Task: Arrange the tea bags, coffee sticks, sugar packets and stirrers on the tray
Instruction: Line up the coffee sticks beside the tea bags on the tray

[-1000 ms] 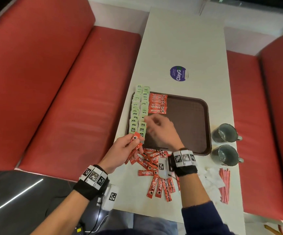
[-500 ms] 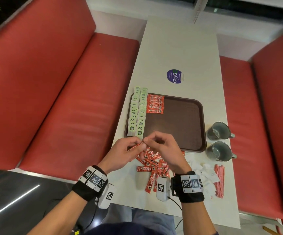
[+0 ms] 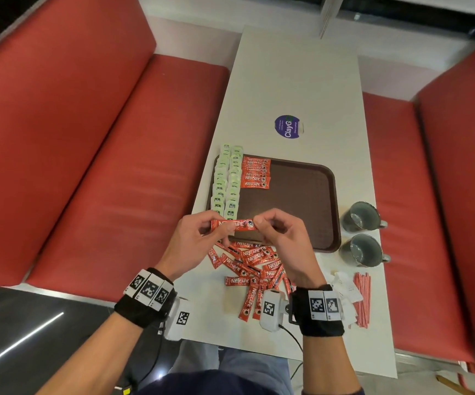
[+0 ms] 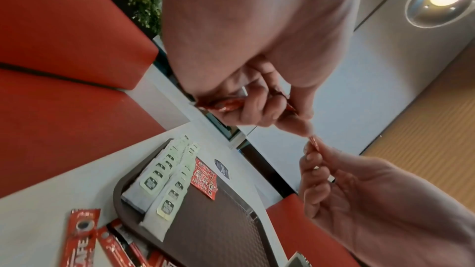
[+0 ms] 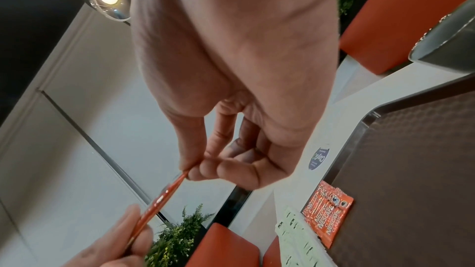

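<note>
Green paper tea bags [image 3: 227, 181] racked, few red coffee sticks [image 3: 256, 173] down on brown plastic tray [image 3: 301, 201], my left hand [image 3: 193, 240] and right hand [image 3: 281, 238] pinching next stick [image 3: 232, 225] (above tray's near edge); loose stick pile [image 3: 253, 266], white sugar packets [image 3: 344, 286], red stirrers [image 3: 362, 297] pending.

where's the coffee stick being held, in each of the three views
Head: coffee stick centre, level between left hand and right hand.
Left wrist: only its end, centre right, pinched.
Right wrist: edge-on diagonal, lower left.
Shared landmark: stack of coffee sticks on the tray.
</note>
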The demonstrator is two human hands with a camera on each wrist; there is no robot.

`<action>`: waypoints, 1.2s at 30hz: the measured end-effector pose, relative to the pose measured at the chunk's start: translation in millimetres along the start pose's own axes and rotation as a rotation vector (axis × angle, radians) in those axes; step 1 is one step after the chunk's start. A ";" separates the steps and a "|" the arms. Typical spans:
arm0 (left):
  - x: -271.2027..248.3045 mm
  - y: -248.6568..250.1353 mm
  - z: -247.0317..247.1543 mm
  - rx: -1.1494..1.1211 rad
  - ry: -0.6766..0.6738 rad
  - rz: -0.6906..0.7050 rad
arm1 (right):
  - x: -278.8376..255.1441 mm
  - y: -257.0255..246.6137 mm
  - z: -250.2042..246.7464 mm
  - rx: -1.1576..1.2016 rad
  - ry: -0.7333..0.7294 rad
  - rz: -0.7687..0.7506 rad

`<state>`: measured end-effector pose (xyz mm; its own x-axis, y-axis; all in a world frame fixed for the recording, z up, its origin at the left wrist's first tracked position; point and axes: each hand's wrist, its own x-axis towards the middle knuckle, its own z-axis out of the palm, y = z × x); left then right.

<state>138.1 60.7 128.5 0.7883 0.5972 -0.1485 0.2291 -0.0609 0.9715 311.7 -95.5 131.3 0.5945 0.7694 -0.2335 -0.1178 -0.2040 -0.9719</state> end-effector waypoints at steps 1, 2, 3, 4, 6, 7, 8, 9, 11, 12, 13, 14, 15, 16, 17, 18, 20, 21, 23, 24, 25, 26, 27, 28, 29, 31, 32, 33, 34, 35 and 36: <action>-0.2 0.2 0.5 -0.045 0.031 -0.013 | 0.4 1.5 -3.0 0.004 0.016 -0.002; -0.1 0.6 0.6 -0.083 0.056 -0.021 | 0.5 2.5 -6.4 0.005 0.032 -0.007; -0.2 0.6 0.1 -0.103 0.068 -0.026 | 0.5 3.5 -9.8 -0.004 0.043 -0.011; 0.3 0.2 -0.4 -0.103 0.066 -0.026 | 0.4 4.2 -12.4 -0.025 0.045 -0.011; 2.5 -2.5 -1.0 -0.085 0.045 -0.025 | -0.3 4.2 -16.5 -0.088 0.029 -0.001; 4.4 -4.1 -1.1 -0.077 0.038 -0.028 | -0.4 4.1 -18.3 -0.119 0.022 0.005; 6.9 -5.5 -0.8 -0.070 0.034 -0.031 | 0.3 4.4 -20.0 -0.146 0.019 0.013; 9.7 -7.1 -0.3 -0.063 0.031 -0.037 | 1.8 4.7 -22.0 -0.164 0.014 0.023; 14.9 -10.7 2.2 -0.066 0.023 -0.063 | 6.9 7.9 -26.9 -0.204 0.001 0.036; 17.4 -12.6 4.0 -0.069 0.019 -0.081 | 11.2 10.7 -30.3 -0.222 0.003 0.035; 19.7 -14.9 5.7 -0.068 0.020 -0.102 | 16.9 14.6 -34.5 -0.240 0.021 0.033; 21.4 -17.4 6.9 -0.070 0.025 -0.128 | 24.1 18.7 -38.9 -0.257 0.057 0.032; 22.5 -20.3 7.5 -0.079 0.031 -0.160 | 32.9 23.3 -43.8 -0.282 0.109 0.034; 23.1 -23.5 7.6 -0.090 0.035 -0.191 | 43.7 28.6 -49.0 -0.314 0.166 0.036; 22.5 -27.4 7.2 -0.091 0.033 -0.212 | 56.0 34.6 -54.2 -0.357 0.217 0.038; 21.4 -30.7 6.6 -0.081 0.030 -0.217 | 69.6 40.9 -58.8 -0.401 0.254 0.045; 18.0 -37.4 4.1 -0.047 0.021 -0.197 | 98.2 54.1 -64.9 -0.467 0.287 0.067; 16.4 -39.4 2.7 -0.037 0.015 -0.193 | 112.0 60.5 -66.5 -0.492 0.288 0.073; 13.3 -42.0 -0.1 -0.025 0.003 -0.207 | 138.2 72.8 -67.8 -0.546 0.271 0.078; 11.7 -42.5 -1.4 -0.017 -0.004 -0.218 | 150.7 77.7 -67.8 -0.571 0.255 0.084; 10.2 -42.9 -2.4 -0.010 -0.008 -0.229 | 162.1 82.7 -67.5 -0.598 0.236 0.092; 9.0 -43.3 -3.5 -0.005 -0.009 -0.236 | 173.1 87.7 -67.0 -0.628 0.212 0.101; 7.9 -43.8 -4.6 0.001 -0.005 -0.241 | 182.7 91.8 -66.2 -0.663 0.185 0.113; 7.0 -44.4 -5.8 0.005 0.003 -0.243 | 191.2 96.1 -65.2 -0.694 0.163 0.126; 6.3 -45.1 -6.8 0.005 0.013 -0.246 | 198.3 99.6 -63.9 -0.720 0.152 0.140; 5.4 -46.3 -9.0 -0.002 0.023 -0.256 | 208.5 104.7 -61.6 -0.746 0.157 0.167; 5.2 -47.0 -10.2 -0.007 0.027 -0.261 | 212.0 106.3 -60.3 -0.755 0.169 0.177; 5.2 -47.8 -11.2 -0.015 0.030 -0.265 | 214.1 105.9 -58.7 -0.761 0.178 0.184; 5.2 -48.6 -12.0 -0.022 0.033 -0.268 | 216.1 106.0 -57.8 -0.763 0.191 0.192; 5.3 -49.4 -12.8 -0.029 0.036 -0.270 | 217.2 105.6 -56.7 -0.764 0.204 0.196; 5.5 -50.2 -13.5 -0.033 0.038 -0.273 | 217.5 104.7 -55.2 -0.763 0.216 0.200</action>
<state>123.2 77.7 81.5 0.6777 0.6177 -0.3989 0.4107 0.1321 0.9022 472.6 17.0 -19.5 0.7687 0.5575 -0.3134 0.2902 -0.7408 -0.6058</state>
